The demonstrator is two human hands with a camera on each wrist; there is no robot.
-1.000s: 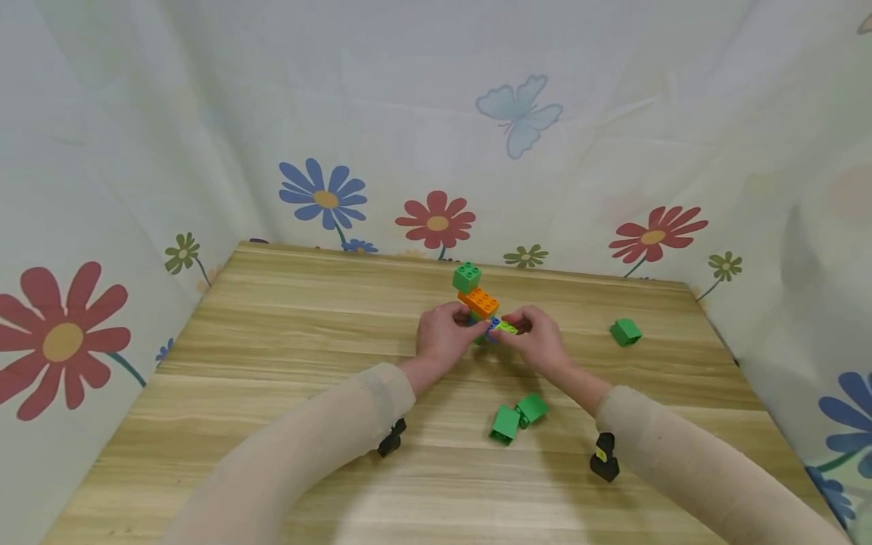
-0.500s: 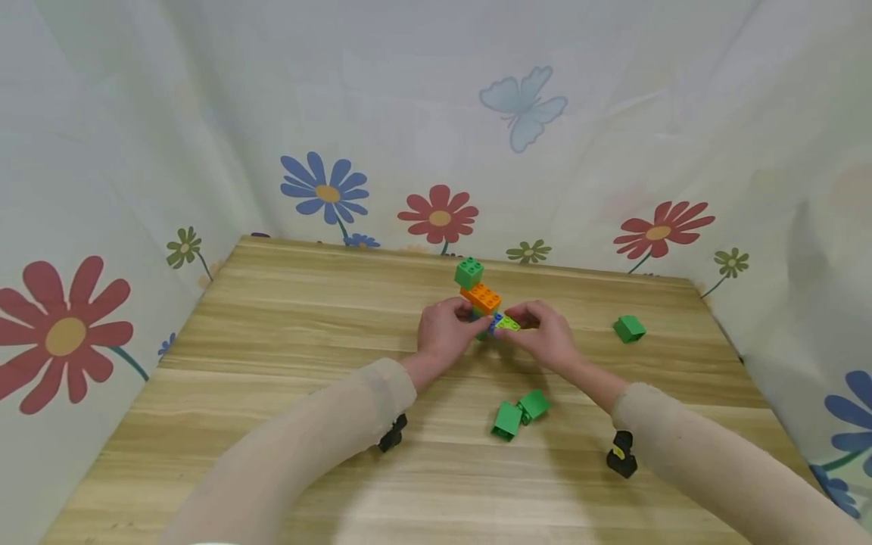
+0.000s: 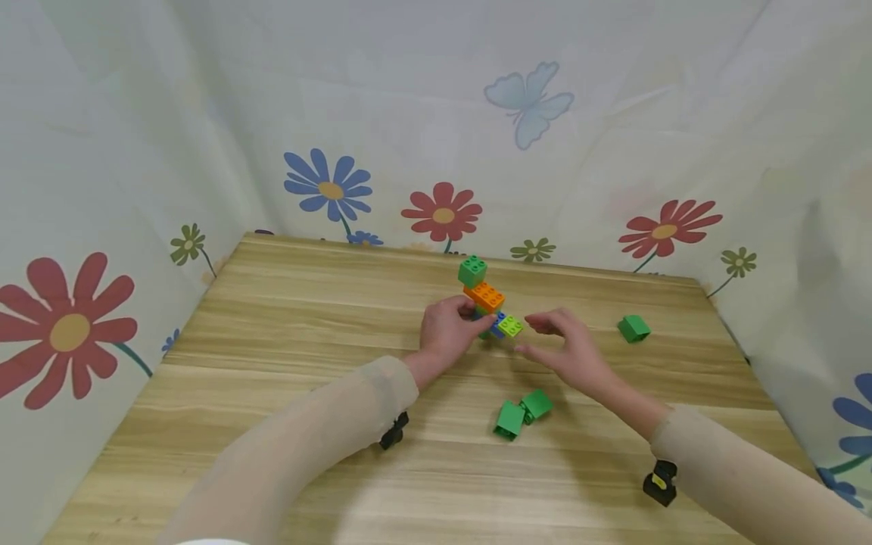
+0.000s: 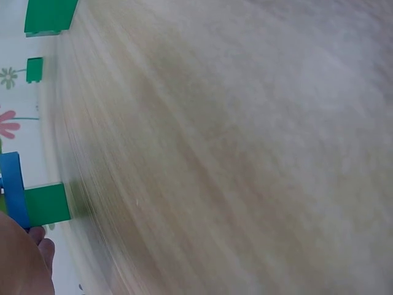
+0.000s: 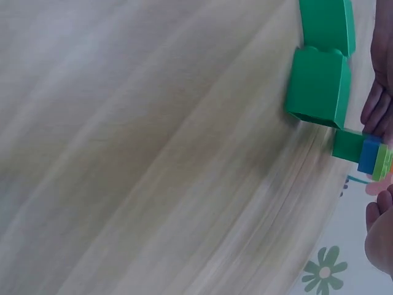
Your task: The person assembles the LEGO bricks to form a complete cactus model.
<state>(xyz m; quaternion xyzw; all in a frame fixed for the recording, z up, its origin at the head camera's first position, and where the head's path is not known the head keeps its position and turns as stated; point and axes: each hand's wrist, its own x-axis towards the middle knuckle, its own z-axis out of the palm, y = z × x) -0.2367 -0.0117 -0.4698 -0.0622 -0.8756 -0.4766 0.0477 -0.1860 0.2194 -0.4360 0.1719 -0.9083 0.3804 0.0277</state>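
The stack (image 3: 486, 298) stood a little right of the middle of the desk (image 3: 436, 484), nearer the far edge than the near one. The left hand (image 3: 446, 331) grasped it low, fingers and thumb on either side near the blue brick (image 3: 499, 325). The fingers of the right hand (image 3: 572, 352) were released — parted, and just clear of the lime brick (image 3: 510, 326) that sat at the blue one's right end.

Doing this well called, in my judgement, for that low left grip as the anchor: the orange brick (image 3: 485, 296) and the green top brick (image 3: 473, 270) were stepped off toward the far left, so a sideways shove would probably have tipped the whole. Any pressing on the lime brick seemed best made straight down, with support beneath the blue one's end. Whether its studs were fully seated could not be told — worth a look along the joint. The two loose green bricks (image 3: 509, 421) lay side by side toward the near edge, and the lone green brick (image 3: 634, 328) toward the right edge, all well outside the grip.
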